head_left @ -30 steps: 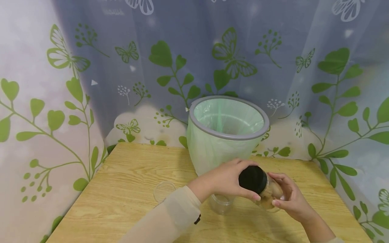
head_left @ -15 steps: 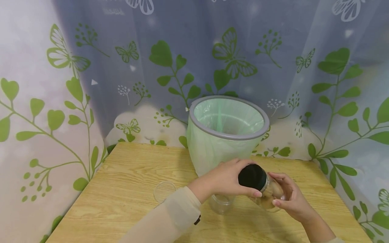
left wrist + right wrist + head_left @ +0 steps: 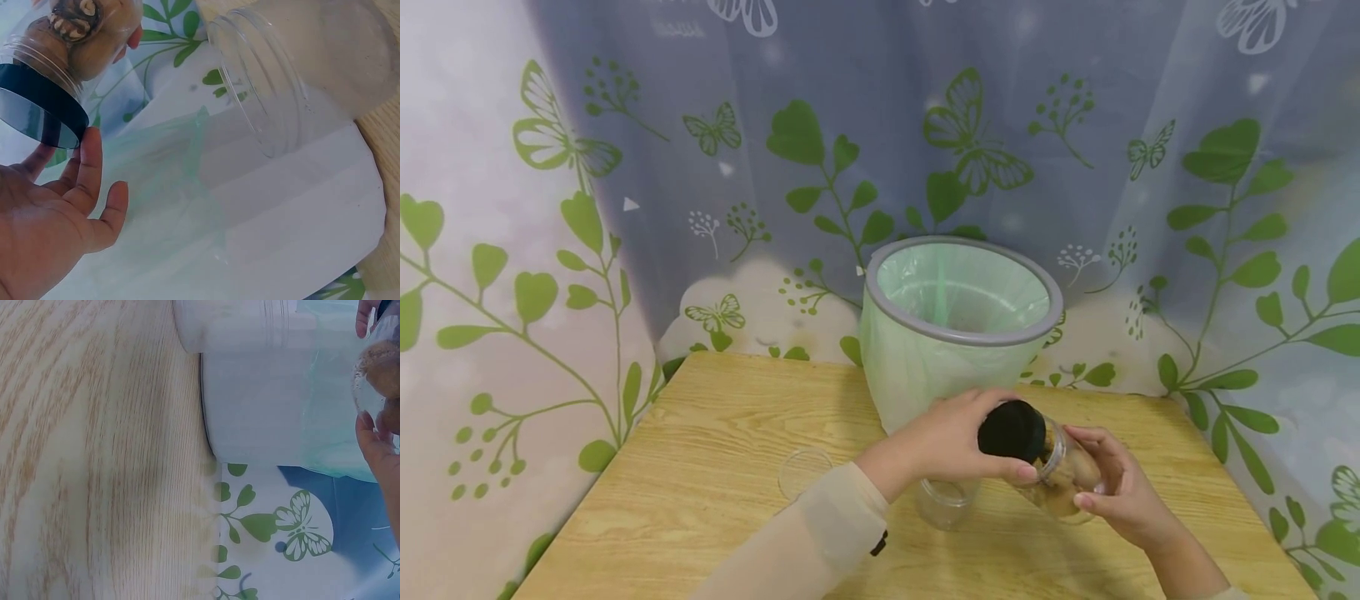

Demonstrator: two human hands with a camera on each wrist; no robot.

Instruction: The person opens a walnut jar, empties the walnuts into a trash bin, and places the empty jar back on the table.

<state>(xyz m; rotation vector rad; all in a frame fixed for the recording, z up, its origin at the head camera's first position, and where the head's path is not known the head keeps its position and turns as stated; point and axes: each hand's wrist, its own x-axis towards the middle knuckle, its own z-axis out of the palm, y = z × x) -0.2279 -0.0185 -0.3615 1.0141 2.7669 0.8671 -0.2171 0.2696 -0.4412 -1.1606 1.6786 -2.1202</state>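
Observation:
A clear jar (image 3: 1067, 483) of walnuts tilts toward the left above the table, in the grip of my right hand (image 3: 1123, 492). In the left wrist view, a split walnut (image 3: 76, 20) shows among whole ones inside it. My left hand (image 3: 951, 442) holds the black lid (image 3: 1011, 430) by its edge, thumb on the near side. The lid sits at the jar's mouth, and bare screw threads show between lid and jar. In the right wrist view, fingertips (image 3: 369, 428) of the right hand lie along the jar's side.
Behind the hands stands a bin (image 3: 951, 371) with a pale green liner and grey rim. An uncovered clear jar (image 3: 946, 507) stands on the wooden table (image 3: 722, 417) before it, partly behind my left arm. A clear round disc (image 3: 803, 472) lies farther left. Patterned curtains enclose the table.
The black lid has shifted up and left with my left hand, away from the jar's body, baring its threaded neck. My right hand keeps the jar in nearly the same place.

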